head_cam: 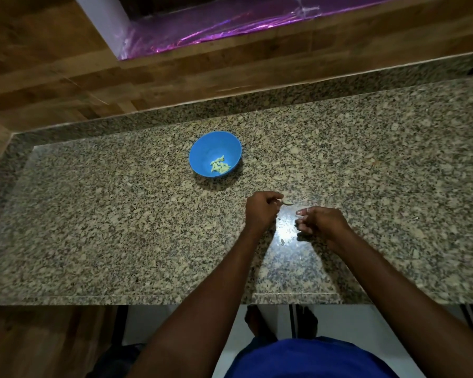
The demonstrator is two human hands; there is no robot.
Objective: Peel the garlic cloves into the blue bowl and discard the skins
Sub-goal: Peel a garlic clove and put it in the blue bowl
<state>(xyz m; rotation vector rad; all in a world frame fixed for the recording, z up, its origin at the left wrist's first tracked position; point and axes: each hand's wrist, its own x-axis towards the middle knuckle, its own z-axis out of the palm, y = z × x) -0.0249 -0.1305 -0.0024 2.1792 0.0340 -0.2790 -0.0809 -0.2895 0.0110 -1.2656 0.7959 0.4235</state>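
A blue garment (pixel 311 358) is seen nearest the lens, below the near edge of the granite countertop (pixel 93 227), with two bare feet on the pale floor (pixel 366 323) beneath it. Both forearms are stretched over that near edge. The left hand (pixel 261 210) is curled, and a small pale piece (pixel 287 203), clove or skin, is seen at its fingertips; whether it is pinched or merely touched cannot be told. The right hand (pixel 321 221) is held just beside it, fingers loosely curled, with nothing visibly held. A small scrap (pixel 282 242) lies on the counter between the wrists. The blue bowl (pixel 202 148) is set farther back, towards the middle of the countertop, and several peeled garlic cloves (pixel 219 166) are gathered in it. A wooden wall (pixel 52 64) is seen behind the far edge.
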